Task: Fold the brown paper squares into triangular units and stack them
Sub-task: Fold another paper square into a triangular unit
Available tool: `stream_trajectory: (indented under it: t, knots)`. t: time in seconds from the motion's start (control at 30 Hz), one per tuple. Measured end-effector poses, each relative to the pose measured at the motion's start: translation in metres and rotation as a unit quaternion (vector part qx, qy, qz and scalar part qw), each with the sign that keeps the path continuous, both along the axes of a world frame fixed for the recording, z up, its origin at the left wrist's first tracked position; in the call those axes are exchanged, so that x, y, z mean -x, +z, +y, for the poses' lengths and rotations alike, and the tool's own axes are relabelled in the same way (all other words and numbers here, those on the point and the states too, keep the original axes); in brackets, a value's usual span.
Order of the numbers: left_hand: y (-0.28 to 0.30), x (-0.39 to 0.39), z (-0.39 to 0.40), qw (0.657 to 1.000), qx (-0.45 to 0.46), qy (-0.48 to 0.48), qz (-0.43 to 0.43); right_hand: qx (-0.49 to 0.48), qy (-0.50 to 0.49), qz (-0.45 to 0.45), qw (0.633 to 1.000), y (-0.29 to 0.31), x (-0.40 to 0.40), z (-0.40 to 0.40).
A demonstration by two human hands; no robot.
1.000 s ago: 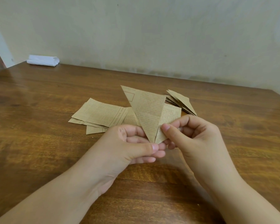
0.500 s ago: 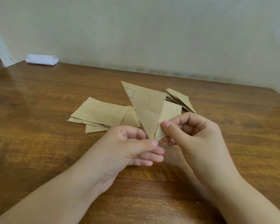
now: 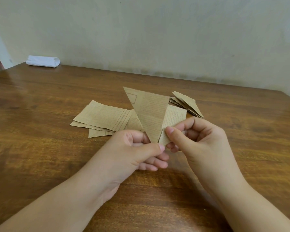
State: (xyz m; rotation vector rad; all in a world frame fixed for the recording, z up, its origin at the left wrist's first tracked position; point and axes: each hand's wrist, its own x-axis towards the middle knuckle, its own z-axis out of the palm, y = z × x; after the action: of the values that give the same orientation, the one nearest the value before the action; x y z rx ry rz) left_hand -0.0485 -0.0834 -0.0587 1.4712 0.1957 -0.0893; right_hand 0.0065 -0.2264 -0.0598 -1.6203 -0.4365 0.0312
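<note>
A: Risks first, quick.

B: The sheet point(image 3: 149, 114) is held up off the table point(image 3: 40, 148), pinched only at its bottom tip. The big triangular panel stands free above the hands. My guess: if either pinch slackens, the tip slides and the two layers go out of line, so the crease lands crooked. Thin paper, so a hard tug on the side flap point(image 3: 173, 121) could tear it at the corner.

A: Anything else?

B: Loose squares point(image 3: 102, 118) lie just behind the left hand point(image 3: 134, 153), fanned and overlapping. A wrist sweep could scatter them. Finished triangles point(image 3: 186, 104) sit behind the right hand point(image 3: 199, 144), leaning rather than flat, so I'd say dropping a new one on carelessly tips the stack.

A: Hands now.

B: Left: fingers curled, thumb pressed across toward the forefinger, gripping the sheet's lower point. Narrow, closed grip.

A: Right?

B: Curled too. Thumb on the near face of the flap, forefinger bent over behind it, pinching the flap low down. The other fingers are tucked under; can't tell if they touch paper.

A: Hands touching?

B: Fingertips look touching or nearly so at the tip. Can't tell which.

A: Where's the sheet relative to the piles?

B: In the air in front of both, between them in view. It's partly folded, not yet a finished unit.
</note>
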Motion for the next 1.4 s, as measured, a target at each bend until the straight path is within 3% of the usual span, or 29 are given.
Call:
stream_trajectory:
  t: [0.5,0.87,1.13,1.4]
  knots:
    - [-0.002,-0.001,-0.002,0.999,-0.009,0.007,-0.035,-0.02,0.001,0.011,1.0,0.0,0.001,0.001]
    - [-0.005,-0.003,0.002,0.999,-0.02,0.025,-0.029,0.042,0.07,0.03,0.996,-0.001,-0.001,-0.001]
    - [-0.003,-0.003,0.001,0.999,-0.002,0.02,-0.03,-0.011,0.073,0.065,0.995,0.001,-0.001,0.0]
    - [-0.001,-0.002,0.005,0.995,-0.07,0.006,0.074,0.085,0.074,0.139,0.984,0.003,-0.01,-0.009]
